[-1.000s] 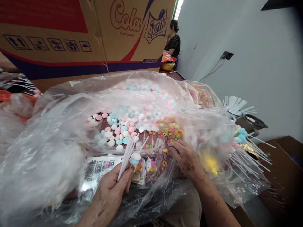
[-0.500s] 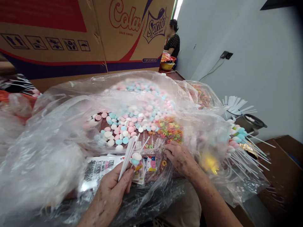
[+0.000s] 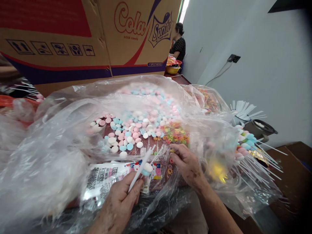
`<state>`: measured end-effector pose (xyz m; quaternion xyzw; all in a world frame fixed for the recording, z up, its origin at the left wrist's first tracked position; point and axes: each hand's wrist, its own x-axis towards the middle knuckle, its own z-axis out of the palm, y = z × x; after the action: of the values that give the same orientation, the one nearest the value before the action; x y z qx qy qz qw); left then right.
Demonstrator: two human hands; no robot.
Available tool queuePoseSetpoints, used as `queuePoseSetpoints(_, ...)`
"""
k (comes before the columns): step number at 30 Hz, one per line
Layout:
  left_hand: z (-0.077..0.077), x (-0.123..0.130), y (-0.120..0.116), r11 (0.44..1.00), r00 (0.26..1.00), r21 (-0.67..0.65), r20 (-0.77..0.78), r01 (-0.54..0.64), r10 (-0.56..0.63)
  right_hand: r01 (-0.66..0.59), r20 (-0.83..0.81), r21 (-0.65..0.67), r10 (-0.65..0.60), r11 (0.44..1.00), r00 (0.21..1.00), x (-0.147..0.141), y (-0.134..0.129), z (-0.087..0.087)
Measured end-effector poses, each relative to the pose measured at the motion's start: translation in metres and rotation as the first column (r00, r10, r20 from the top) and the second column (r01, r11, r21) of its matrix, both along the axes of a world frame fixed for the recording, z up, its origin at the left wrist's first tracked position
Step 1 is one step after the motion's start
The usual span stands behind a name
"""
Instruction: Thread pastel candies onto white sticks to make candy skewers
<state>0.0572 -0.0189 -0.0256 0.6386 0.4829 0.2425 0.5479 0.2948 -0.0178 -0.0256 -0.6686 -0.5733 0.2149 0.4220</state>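
My left hand (image 3: 124, 198) is closed round several white sticks (image 3: 141, 167), with a white and blue candy (image 3: 147, 169) just beyond its fingertips. To the right, my right hand (image 3: 186, 162) pinches a small ring-shaped candy (image 3: 172, 150) between thumb and fingertips. Colourful candy rings (image 3: 176, 133) lie in a heap just beyond it, and a few more rings lie beneath its fingers. Pink, white and blue round candies (image 3: 131, 133) spread over the table, partly under clear plastic. Printed packets (image 3: 104, 178) rest behind my left hand.
A large cardboard box (image 3: 131, 48) stands at the back. Sticks with candies (image 3: 246, 143) lie at the right, near a grey jug (image 3: 260, 128) and a bundle of white sticks (image 3: 243, 110). Clear plastic film (image 3: 48, 175) covers the left. A person (image 3: 179, 44) sits far back.
My left hand has moved right with the sticks, which now lean further right. My right hand's fingertips have risen from the rings, with one ring between them. The view has shifted slightly.
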Motion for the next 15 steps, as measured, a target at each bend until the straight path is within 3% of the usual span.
queuePoseSetpoints(2,0.009,0.004,-0.001,0.998,0.997,0.036,-0.043,0.059,-0.058,0.013,-0.269,-0.014,-0.016,1.000,0.963,-0.003,0.000,0.001)
queuePoseSetpoints(5,0.018,0.011,-0.003,0.993,0.994,0.088,-0.086,0.073,-0.065,0.063,-0.622,-0.056,-0.084,0.996,0.779,-0.011,0.000,0.004)
queuePoseSetpoints(8,0.019,0.014,-0.003,0.992,0.991,0.107,-0.122,0.072,-0.059,0.099,-0.751,-0.046,-0.099,0.994,0.653,-0.020,0.000,0.009)
queuePoseSetpoints(12,0.008,0.012,0.001,0.985,0.993,0.152,-0.101,0.075,-0.060,0.092,-0.754,-0.006,-0.065,0.996,0.654,-0.024,-0.001,0.009)
queuePoseSetpoints(15,0.000,0.010,0.002,0.984,0.997,0.171,-0.063,0.056,-0.046,0.076,-0.670,0.048,-0.024,0.996,0.742,-0.022,-0.003,0.003)
